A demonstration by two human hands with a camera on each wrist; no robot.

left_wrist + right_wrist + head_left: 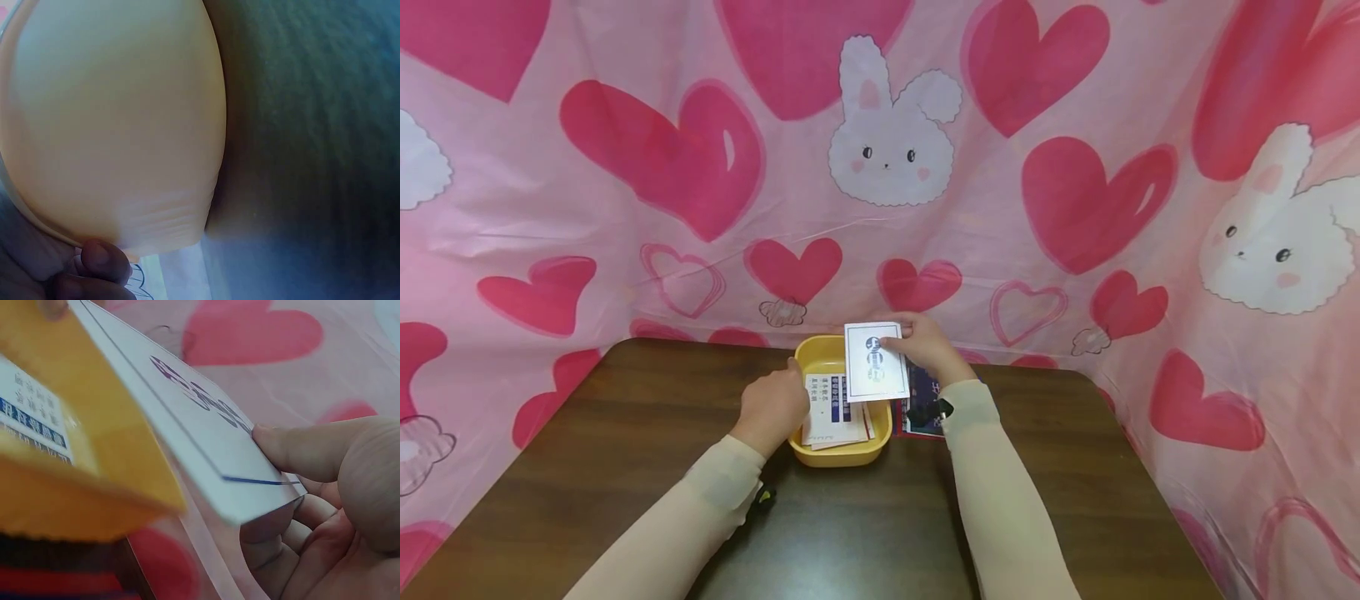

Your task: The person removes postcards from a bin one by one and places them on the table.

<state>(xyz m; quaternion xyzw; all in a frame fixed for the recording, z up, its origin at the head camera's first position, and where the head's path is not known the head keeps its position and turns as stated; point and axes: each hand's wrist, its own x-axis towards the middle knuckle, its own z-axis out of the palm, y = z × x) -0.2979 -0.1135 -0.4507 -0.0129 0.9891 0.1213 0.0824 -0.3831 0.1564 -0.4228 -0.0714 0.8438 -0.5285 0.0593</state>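
We judge the work to be partway along: several printed cards (pixel 835 425) lie overlapping in the yellow tub (pixel 842 457), while one white card (pixel 877 383) is outside it, in the right hand (pixel 931 348). This card appears over the tub's right side in the head view, and we cannot tell whether it touches the rim. It is not yet laid down anywhere. To the right of the tub, a dark booklet (pixel 917 382) with a red edge lies on the table (pixel 662 433), partly hidden by the right wrist. We cannot tell whether it is one piece or several, so how much is left stays unclear to us.

The right arm reaches forward beside the tub, its hand bent in toward it. The thumb lies on the card's printed face, and the fingers pinch from underneath; we see the card slanting in the right wrist view. The left arm comes in from the near left of the tub, and the left hand (pixel 772 406) grips the tub's left rim with bent fingers, apparently steadying it.
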